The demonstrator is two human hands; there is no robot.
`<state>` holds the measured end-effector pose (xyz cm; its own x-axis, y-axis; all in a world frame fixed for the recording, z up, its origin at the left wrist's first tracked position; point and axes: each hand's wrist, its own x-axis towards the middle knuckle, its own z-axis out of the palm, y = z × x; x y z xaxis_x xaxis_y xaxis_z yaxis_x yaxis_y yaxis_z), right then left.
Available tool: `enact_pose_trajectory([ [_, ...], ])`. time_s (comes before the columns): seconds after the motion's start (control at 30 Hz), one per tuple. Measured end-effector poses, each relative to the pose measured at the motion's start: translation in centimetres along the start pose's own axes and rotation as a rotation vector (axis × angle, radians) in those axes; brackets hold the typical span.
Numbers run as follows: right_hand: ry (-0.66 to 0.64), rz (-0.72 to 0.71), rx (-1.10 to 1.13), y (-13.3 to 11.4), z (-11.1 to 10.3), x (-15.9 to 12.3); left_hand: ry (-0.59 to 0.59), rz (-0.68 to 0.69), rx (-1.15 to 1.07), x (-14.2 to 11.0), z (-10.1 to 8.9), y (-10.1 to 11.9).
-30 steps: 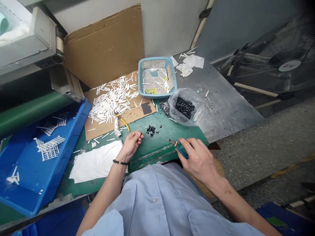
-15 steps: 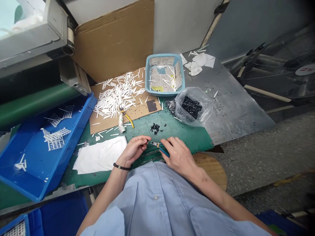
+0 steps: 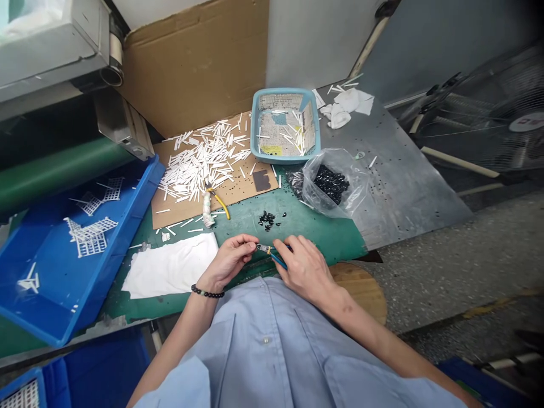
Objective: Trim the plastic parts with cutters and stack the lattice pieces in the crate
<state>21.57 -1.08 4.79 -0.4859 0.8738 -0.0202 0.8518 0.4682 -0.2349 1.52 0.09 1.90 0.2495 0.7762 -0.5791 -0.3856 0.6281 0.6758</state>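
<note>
My right hand grips blue-handled cutters over the near edge of the green mat. The cutter tip points left and meets the fingertips of my left hand. Those fingers are pinched on something too small to make out. A beaded bracelet sits on my left wrist. A small heap of black parts lies on the mat just beyond both hands. A clear bag of black parts lies further right.
A pile of white sticks covers a cardboard sheet, with yellow-handled pliers at its near edge. A light blue basket stands behind. A blue tray with white grids is at the left, a white cloth beside it, a fan at right.
My right hand carried the cutters leftward from the mat's right part until the tip reached my left fingertips. My left hand closed into a pinch and drew slightly nearer.
</note>
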Motion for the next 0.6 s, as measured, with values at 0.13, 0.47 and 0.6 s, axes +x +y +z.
enact_pose_trajectory([
  [0.13,-0.025,0.000,-0.035,-0.3,-0.2,0.1,0.044,-0.017,0.069,-0.1,-0.2,0.0],
  [0.47,-0.090,0.032,-0.020,0.2,1.1,-0.1,0.109,-0.044,0.096,-0.1,0.8,-0.5],
  [0.6,-0.034,0.055,0.038,1.0,2.4,-0.9,0.070,-0.054,-0.025,0.6,0.0,-0.8],
])
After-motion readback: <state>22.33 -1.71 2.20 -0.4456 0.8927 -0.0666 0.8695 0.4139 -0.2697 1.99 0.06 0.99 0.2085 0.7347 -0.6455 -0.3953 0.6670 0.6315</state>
